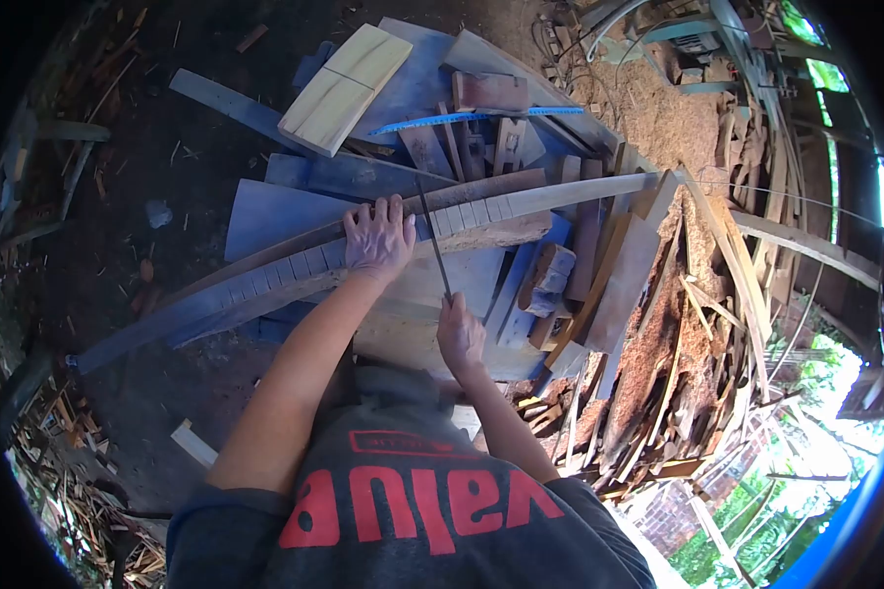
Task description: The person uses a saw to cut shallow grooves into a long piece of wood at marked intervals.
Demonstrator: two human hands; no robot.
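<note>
A long wooden strip (314, 263) with several evenly spaced crosswise cuts runs diagonally over a stack of boards. My left hand (381, 240) presses down on it, fingers bent over toward its far edge and thumb apart. Just right of that hand, a thin dark saw (434, 236) lies across the strip, its blade pointing away from me. My right hand (461, 339) is closed round the near end of the saw; the handle is hidden in my fist. More cuts show on the strip right of the blade.
A pale board (349, 86) lies at the back. Near it are a long blue strip (476, 120) and a short reddish block (491, 92). A rough wood chunk (548, 280) sits right of my right hand. Scrap wood and sawdust (673, 118) cover the right side.
</note>
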